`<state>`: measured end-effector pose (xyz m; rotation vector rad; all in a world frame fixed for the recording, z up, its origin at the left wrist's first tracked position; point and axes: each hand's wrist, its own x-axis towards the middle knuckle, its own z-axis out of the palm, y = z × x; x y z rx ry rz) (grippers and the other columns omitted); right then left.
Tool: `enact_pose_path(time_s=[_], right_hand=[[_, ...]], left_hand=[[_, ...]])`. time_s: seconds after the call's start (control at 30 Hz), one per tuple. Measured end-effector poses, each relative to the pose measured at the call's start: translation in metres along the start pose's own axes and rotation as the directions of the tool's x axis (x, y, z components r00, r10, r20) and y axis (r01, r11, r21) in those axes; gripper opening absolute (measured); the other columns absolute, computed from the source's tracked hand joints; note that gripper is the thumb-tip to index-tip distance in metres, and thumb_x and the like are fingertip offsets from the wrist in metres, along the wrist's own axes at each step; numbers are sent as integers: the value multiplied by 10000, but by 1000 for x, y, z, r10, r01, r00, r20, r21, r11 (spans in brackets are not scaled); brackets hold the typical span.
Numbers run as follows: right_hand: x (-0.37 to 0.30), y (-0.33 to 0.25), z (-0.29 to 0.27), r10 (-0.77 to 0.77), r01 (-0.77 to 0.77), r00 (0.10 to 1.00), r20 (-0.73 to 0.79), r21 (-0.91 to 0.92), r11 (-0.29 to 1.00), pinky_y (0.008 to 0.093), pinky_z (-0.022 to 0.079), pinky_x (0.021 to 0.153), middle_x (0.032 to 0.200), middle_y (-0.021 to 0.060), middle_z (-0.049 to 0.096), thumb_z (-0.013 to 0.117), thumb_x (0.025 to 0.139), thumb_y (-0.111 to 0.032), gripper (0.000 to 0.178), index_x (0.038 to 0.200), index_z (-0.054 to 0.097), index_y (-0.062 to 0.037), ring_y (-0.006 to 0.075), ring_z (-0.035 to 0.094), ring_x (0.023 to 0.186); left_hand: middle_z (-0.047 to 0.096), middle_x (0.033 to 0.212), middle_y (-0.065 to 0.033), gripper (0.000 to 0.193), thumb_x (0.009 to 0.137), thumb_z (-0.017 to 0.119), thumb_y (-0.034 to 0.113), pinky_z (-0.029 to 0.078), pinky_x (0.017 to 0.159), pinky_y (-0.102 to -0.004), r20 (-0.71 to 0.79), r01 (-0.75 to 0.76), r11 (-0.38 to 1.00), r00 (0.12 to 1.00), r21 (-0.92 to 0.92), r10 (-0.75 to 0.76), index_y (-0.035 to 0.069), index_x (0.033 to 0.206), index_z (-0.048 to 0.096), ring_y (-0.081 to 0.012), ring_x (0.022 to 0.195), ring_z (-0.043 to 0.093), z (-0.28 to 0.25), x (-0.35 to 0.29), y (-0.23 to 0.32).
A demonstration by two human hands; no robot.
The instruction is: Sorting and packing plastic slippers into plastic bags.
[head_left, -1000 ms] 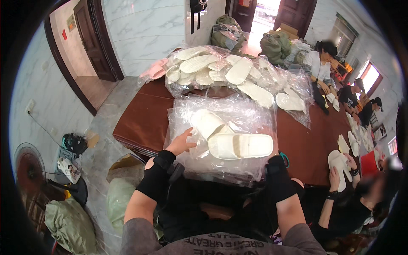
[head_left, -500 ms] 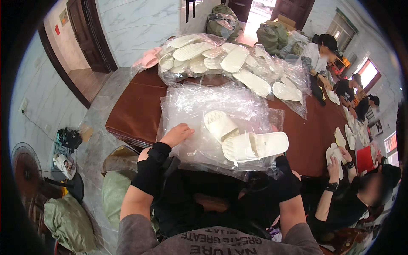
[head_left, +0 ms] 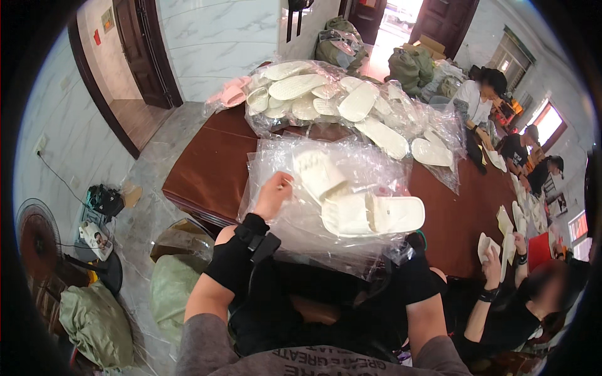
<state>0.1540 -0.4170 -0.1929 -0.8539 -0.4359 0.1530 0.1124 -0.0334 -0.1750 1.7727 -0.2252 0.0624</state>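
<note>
Two cream slippers lie over a stack of clear plastic bags [head_left: 266, 163] before me: an upper slipper [head_left: 318, 175] angled away, and a lower slipper [head_left: 401, 214] pointing sideways across its heel end. My left hand [head_left: 274, 193] is beside the upper slipper, its fingers curled and pinched at the edge of the clear plastic. My right forearm, in a black sleeve [head_left: 417, 272], reaches under the lower slipper and the plastic. The slipper and bags hide my right hand, so its fingers cannot be made out. Whether the slippers are inside a bag is unclear.
Bagged cream slippers [head_left: 360, 103] are heaped along the far side of the brown table [head_left: 207, 166], with pink slippers [head_left: 232, 94] at the left. A co-worker's hand [head_left: 492, 266] holds slippers at right. A fan [head_left: 41, 244] and green sacks [head_left: 97, 329] stand on the left.
My left hand has risen from lying flat on the bags to a curled pinch closer to the upper slipper. Both slippers have shifted slightly, and the view has moved a little.
</note>
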Motion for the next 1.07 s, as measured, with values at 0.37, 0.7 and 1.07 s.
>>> enact_pose_path(time_s=[0.37,0.7,1.07], right_hand=[[-13,-4,41,185,-310,875,-448,-225,924,368,537,862,1128,174,607,493,968,-144,385,1324,451,-3,274,630,1007],[-29,-37,93,199,-374,917,-345,-918,134,293,514,757,922,112,676,597,851,-51,170,1012,649,-27,174,659,864],[-9,3,93,543,23,831,-122,-967,-252,436,392,984,1209,185,526,767,722,-344,739,1354,459,-116,324,484,1164]], left_hand=[[661,993,-134,276,864,618,97,512,786,-319,-245,32,938,968,344,56,32,1133,623,-217,872,653,-72,-29,-4],[500,1382,-129,458,891,629,135,344,1068,-320,269,-45,947,962,319,-44,60,1328,513,-247,1285,455,-72,-43,16],[188,1557,-182,723,852,705,299,176,1155,-365,397,-9,959,911,284,-109,153,1460,342,-335,1429,201,-76,-41,-9]])
